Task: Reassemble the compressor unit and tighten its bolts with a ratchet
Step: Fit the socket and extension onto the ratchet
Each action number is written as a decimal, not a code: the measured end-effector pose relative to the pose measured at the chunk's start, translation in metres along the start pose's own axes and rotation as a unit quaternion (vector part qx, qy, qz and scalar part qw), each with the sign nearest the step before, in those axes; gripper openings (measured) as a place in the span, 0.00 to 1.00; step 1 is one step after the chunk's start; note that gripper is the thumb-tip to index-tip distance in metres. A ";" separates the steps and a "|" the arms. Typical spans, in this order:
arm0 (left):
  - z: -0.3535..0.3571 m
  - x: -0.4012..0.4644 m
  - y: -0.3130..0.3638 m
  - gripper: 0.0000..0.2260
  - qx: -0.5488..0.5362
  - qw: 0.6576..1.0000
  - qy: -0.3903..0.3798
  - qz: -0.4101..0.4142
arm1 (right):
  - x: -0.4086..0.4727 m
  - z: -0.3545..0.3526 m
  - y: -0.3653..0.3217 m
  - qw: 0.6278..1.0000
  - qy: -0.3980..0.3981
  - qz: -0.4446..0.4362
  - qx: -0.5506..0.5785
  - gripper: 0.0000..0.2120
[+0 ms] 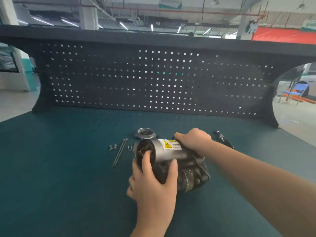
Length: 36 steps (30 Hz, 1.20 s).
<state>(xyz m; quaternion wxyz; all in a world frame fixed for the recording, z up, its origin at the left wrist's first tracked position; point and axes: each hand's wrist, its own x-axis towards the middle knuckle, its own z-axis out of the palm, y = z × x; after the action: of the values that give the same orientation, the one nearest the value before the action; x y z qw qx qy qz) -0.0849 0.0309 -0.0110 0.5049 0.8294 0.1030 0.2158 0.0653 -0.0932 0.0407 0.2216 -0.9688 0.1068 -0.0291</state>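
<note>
The compressor unit (171,156), a grey metal cylinder with a yellow warning label and a dark rear housing, lies on its side on the green bench mat (59,168). My left hand (153,182) grips its open front end, with the thumb over the rim. My right hand (193,139) holds the top of the cylinder by the label. A round metal end cover (145,133) lies just behind the unit. Two long bolts (120,153) lie to its left, side by side. The ratchet (224,139) lies to the right, behind my right forearm.
Small screws (112,147) and another pair of small screws (130,147) lie near the long bolts. A black pegboard panel (153,79) stands along the bench's far edge. A blue chair (295,93) stands on the floor at far right.
</note>
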 end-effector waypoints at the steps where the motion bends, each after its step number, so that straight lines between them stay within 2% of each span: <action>1: 0.003 -0.006 -0.003 0.44 -0.011 1.000 0.003 -0.013 | 0.001 0.002 -0.001 1.000 0.009 -0.012 -0.021 0.24; 5: 0.010 -0.015 -0.009 0.49 -0.029 0.999 -0.003 -0.035 | 0.006 0.008 -0.001 0.996 0.045 -0.048 -0.060 0.24; 11: 0.016 -0.009 -0.012 0.50 -0.066 0.997 -0.021 -0.044 | 0.017 0.015 -0.005 0.994 0.066 -0.045 -0.071 0.24; 14: 0.026 0.001 -0.012 0.43 -0.084 0.993 -0.020 -0.074 | 0.022 0.015 -0.008 0.994 0.075 -0.045 -0.067 0.23; 18: 0.044 0.017 -0.018 0.31 -0.112 0.984 0.027 -0.134 | 0.029 0.016 -0.017 0.991 0.080 -0.063 -0.085 0.22; 22: 0.058 0.023 -0.018 0.27 -0.082 0.979 0.088 -0.166 | 0.036 0.010 -0.017 0.990 0.044 -0.102 -0.082 0.26; 24: 0.064 0.025 -0.015 0.28 -0.060 0.978 0.100 -0.174 | 0.039 0.005 -0.009 0.991 -0.002 -0.125 -0.040 0.27; 27: 0.070 0.030 -0.013 0.27 -0.054 0.976 0.108 -0.180 | 0.038 -0.008 0.012 0.983 -0.052 -0.125 0.126 0.25; 28: 0.072 0.031 -0.012 0.27 -0.052 0.976 0.109 -0.180 | 0.036 -0.014 0.022 0.974 -0.036 -0.117 0.190 0.22; 30: 0.073 0.030 -0.012 0.27 -0.057 0.976 0.120 -0.173 | 0.037 -0.027 0.048 0.959 0.055 -0.091 0.262 0.16; 32: 0.073 0.027 -0.011 0.27 -0.075 0.976 0.144 -0.146 | 0.034 -0.032 0.081 0.967 0.126 -0.040 0.216 0.12; 33: 0.073 0.026 -0.011 0.27 -0.086 0.975 0.157 -0.129 | 0.030 -0.029 0.096 0.977 0.128 -0.016 0.167 0.12; 36: 0.073 0.026 -0.013 0.27 -0.125 0.971 0.177 -0.098 | 0.012 -0.007 0.134 0.997 0.053 0.045 0.029 0.18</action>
<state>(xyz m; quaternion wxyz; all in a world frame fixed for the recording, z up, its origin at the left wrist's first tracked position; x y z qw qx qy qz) -0.0278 -0.0113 -0.0449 0.5966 0.6943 0.2441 0.3200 0.0505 -0.2164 -0.0116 0.2449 -0.9533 0.1606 -0.0731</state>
